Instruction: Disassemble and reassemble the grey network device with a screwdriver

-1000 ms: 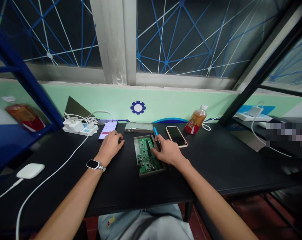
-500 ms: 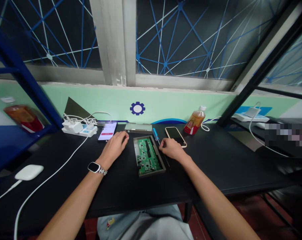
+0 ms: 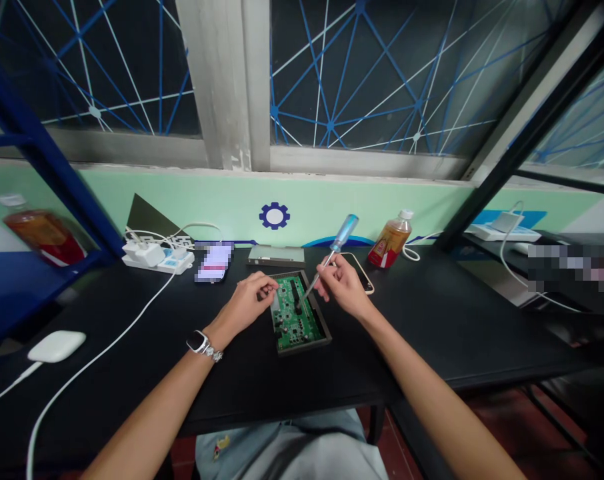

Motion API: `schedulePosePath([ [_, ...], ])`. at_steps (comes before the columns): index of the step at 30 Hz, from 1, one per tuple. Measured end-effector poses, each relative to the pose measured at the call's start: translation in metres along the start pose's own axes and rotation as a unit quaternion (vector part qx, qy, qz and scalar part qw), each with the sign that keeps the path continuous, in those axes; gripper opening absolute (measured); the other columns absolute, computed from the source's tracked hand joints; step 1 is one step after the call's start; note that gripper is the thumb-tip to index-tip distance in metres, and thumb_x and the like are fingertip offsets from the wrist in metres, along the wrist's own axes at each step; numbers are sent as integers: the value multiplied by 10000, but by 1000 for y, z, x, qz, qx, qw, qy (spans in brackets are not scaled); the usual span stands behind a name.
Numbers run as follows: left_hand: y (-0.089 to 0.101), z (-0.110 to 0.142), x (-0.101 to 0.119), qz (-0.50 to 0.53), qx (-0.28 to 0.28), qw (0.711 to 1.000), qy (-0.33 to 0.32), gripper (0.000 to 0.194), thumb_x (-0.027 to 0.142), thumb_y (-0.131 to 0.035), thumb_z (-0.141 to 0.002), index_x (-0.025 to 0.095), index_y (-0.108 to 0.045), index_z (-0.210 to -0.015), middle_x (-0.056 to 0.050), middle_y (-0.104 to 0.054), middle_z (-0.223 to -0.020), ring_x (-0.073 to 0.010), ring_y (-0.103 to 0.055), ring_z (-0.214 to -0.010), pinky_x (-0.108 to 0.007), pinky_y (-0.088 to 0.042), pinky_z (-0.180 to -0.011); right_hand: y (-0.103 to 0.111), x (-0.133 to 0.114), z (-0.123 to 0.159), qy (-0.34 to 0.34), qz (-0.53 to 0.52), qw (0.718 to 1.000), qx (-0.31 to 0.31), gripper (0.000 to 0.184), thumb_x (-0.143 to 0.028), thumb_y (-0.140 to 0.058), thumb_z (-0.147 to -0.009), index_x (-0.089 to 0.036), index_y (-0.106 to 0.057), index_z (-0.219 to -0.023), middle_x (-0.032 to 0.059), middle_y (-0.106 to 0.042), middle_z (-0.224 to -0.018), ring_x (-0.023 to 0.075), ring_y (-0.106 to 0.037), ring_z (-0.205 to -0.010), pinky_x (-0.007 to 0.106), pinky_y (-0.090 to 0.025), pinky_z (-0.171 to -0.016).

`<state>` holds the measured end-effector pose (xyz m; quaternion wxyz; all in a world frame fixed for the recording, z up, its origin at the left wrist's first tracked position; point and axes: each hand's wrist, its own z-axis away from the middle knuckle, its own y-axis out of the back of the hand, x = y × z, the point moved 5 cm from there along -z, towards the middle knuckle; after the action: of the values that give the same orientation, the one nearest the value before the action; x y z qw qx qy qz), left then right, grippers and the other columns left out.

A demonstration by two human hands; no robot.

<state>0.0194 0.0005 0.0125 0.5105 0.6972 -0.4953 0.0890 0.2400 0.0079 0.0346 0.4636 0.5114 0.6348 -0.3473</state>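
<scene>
A green circuit board (image 3: 293, 325) lies in a shallow grey metal case on the black table. My right hand (image 3: 346, 285) is closed on the shaft of a screwdriver (image 3: 345, 232). Its clear blue handle points up and away, while its shaft slants down over the board; whether the tip touches anything cannot be made out. At the case's upper left edge is my left hand (image 3: 249, 298), its fingers curled and thumb and fingertips drawn together. Anything between those fingertips is too small to make out.
Behind the case lies a grey metal cover (image 3: 276, 255). A phone (image 3: 362, 272) sits partly behind my right hand, near a drink bottle (image 3: 391, 240). To the left are a lit phone (image 3: 214, 262), a white power strip (image 3: 157, 257) and a white charging case (image 3: 57, 346) with its cable.
My right hand has picked the screwdriver up off the table and tilted it over the board. My left hand has moved right and nearer, to the case's edge.
</scene>
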Motion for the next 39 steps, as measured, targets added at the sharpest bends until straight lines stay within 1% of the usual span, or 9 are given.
schedulePosePath([
  [3,-3,0,3,-31,-19,999,-19,155,168,-552,-909,201,-690,-970,-46,-623,-946,-159,-601,-800,-295,-502,-748,-8,-1,2,25,-27,999,24,332,-510,-608,-909,-224,-448,-963,9,-684,-768,123,-609,-539,228,-484,-440],
  [5,-5,0,5,-44,-28,998,-24,173,162,-557,-903,207,-683,-1012,-42,-620,-935,-162,-596,-801,-298,-499,-749,-11,0,3,41,-20,998,31,309,-497,-592,-926,-218,-463,-966,19,-686,-801,124,-626,-572,234,-509,-469],
  [9,-6,2,5,-64,-26,998,-3,304,144,-589,-872,229,-621,-1162,-11,-616,-889,-161,-593,-790,-300,-488,-753,-17,2,7,55,21,998,18,279,-479,-553,-955,-212,-479,-991,15,-677,-808,113,-616,-562,236,-518,-492],
  [13,-7,3,6,-98,-35,994,12,361,133,-606,-851,246,-593,-1193,0,-608,-899,-170,-601,-820,-311,-475,-773,-21,2,9,57,54,997,7,258,-462,-529,-971,-211,-478,-1004,9,-664,-795,106,-596,-539,231,-509,-483],
  [19,-6,3,15,-120,-42,992,-6,355,117,-590,-858,244,-585,-1190,-6,-605,-923,-190,-615,-873,-319,-473,-782,-24,-4,12,63,87,994,7,244,-448,-521,-974,-211,-480,-1015,23,-652,-803,126,-607,-576,244,-532,-491],
  [26,-5,2,23,-154,-47,986,-35,326,89,-542,-878,238,-593,-1164,-21,-621,-955,-205,-592,-895,-332,-469,-785,-24,-8,14,71,128,989,10,240,-449,-494,-983,-212,-482,-1017,36,-651,-813,146,-622,-597,266,-550,-511],
  [35,-5,1,29,-181,-66,980,-55,306,76,-549,-874,215,-597,-1142,-40,-638,-978,-217,-561,-919,-338,-472,-782,-26,-11,16,74,151,986,8,208,-420,-467,-1000,-215,-478,-1033,40,-634,-820,171,-638,-666,284,-568,-541],
  [37,-5,1,30,-181,-65,980,-57,286,77,-542,-881,211,-600,-1127,-42,-637,-974,-219,-558,-929,-342,-474,-791,-26,-13,17,81,166,983,13,216,-427,-463,-1000,-214,-489,-1026,63,-639,-891,173,-642,-685,298,-576,-558],
  [39,-5,0,31,-181,-65,980,-55,270,82,-539,-885,209,-605,-1115,-43,-635,-960,-222,-559,-923,-346,-478,-789,-27,-16,17,95,174,980,16,226,-439,-459,-999,-217,-498,-1006,104,-637,-1031,185,-659,-751,313,-587,-586],
])
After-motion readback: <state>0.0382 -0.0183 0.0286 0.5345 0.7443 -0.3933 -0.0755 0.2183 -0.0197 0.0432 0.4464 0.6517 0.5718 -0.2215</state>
